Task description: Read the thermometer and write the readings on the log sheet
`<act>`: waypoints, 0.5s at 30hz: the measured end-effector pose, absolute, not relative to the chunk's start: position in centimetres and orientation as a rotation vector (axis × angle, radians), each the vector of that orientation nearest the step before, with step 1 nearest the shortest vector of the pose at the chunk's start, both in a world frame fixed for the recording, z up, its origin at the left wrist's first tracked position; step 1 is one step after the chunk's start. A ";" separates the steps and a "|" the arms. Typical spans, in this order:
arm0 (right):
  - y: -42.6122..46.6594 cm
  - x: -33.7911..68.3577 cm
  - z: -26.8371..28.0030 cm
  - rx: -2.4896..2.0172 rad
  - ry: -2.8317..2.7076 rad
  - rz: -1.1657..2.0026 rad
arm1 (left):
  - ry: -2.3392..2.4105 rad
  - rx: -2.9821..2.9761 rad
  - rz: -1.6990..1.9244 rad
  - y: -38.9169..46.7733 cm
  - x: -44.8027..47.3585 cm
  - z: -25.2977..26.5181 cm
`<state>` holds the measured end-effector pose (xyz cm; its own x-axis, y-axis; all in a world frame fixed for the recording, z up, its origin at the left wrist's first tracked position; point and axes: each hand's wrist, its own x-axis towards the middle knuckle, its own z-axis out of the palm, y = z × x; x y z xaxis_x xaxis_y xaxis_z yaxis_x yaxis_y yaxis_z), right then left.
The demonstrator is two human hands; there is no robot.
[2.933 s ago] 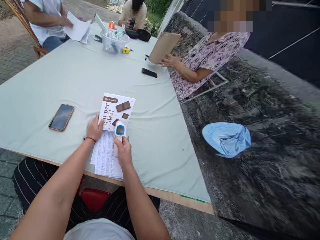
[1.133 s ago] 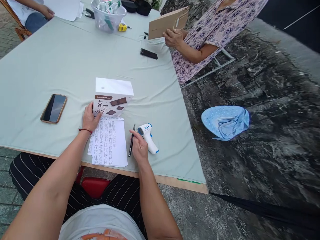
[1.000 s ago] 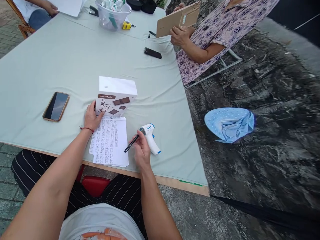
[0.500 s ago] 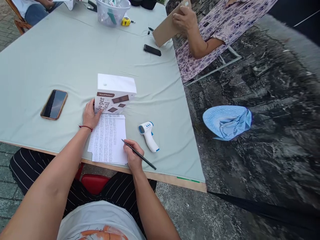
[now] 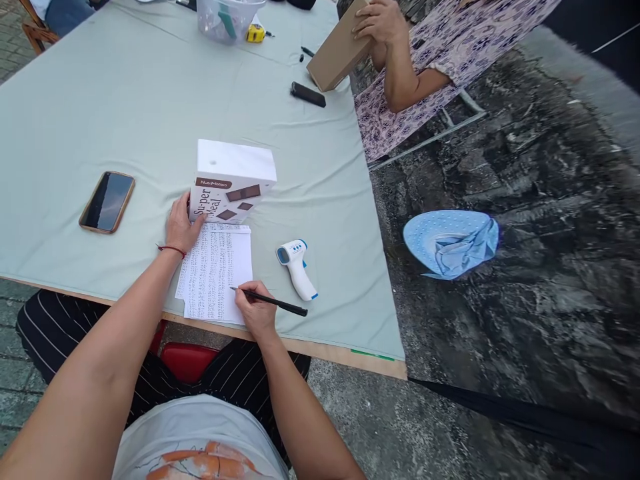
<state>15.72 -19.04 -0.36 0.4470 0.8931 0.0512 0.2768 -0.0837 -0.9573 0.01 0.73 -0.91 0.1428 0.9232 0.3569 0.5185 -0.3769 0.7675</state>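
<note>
A black pen (image 5: 280, 304) is pinched in my right hand (image 5: 257, 311), its tip at the written sheets of paper (image 5: 215, 273) near the table's front edge. My left hand (image 5: 183, 227) grips the lower left side of a white box (image 5: 235, 167) printed "NutriMotion Super Meal", which stands upright at the far end of the sheets. Small dense writing in columns covers much of the top sheet. To the right of the paper lies a white and blue infrared thermometer (image 5: 297, 267). A phone (image 5: 107, 202) in a brown case rests left of my left hand.
Across the table (image 5: 100, 100), another person's hand (image 5: 383, 23) holds a cardboard box (image 5: 335, 53) above a black oblong object (image 5: 308, 94). A clear plastic basin (image 5: 225, 20) and a yellow tape measure (image 5: 255, 33) sit farther back. A blue hat (image 5: 450, 243) lies to the right of the table.
My right hand has moved left over the paper with the pen, which now lies flatter. My left hand stays at the white box. The other person's cardboard box has turned slightly.
</note>
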 end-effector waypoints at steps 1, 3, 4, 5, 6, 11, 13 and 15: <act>-19.1 15.7 -0.3 -1.617 -1.063 0.706 | 1.376 1.957 1.145 0.7 0.0 -0.9; -19.0 15.7 -0.3 -1.617 -1.094 0.700 | 1.378 1.956 1.147 0.8 0.0 -1.0; -19.0 15.7 -0.3 -1.616 -1.102 0.699 | 1.378 1.956 1.147 0.8 0.0 -1.0; -19.0 15.7 -0.4 -1.617 -1.107 0.698 | 1.378 1.957 1.146 0.8 0.0 -1.0; -19.0 15.7 -0.4 -1.617 -1.111 0.697 | 1.377 1.958 1.145 0.8 0.0 -1.0; -18.9 15.8 -0.6 -1.620 -1.140 0.688 | 1.372 1.950 1.148 0.8 0.0 -1.1; -18.9 15.8 -0.7 -1.618 -1.155 0.690 | 1.371 1.941 1.148 0.8 0.0 -1.1; -18.9 15.8 -0.7 -1.614 -1.164 0.690 | 1.368 1.940 1.142 0.8 -0.1 -1.1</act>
<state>15.80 -18.88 -0.72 0.3771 0.9211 0.0964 0.3577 -0.0488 -0.9326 -0.06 0.78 -1.11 0.1425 0.9274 0.3460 0.5062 -0.3687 0.7797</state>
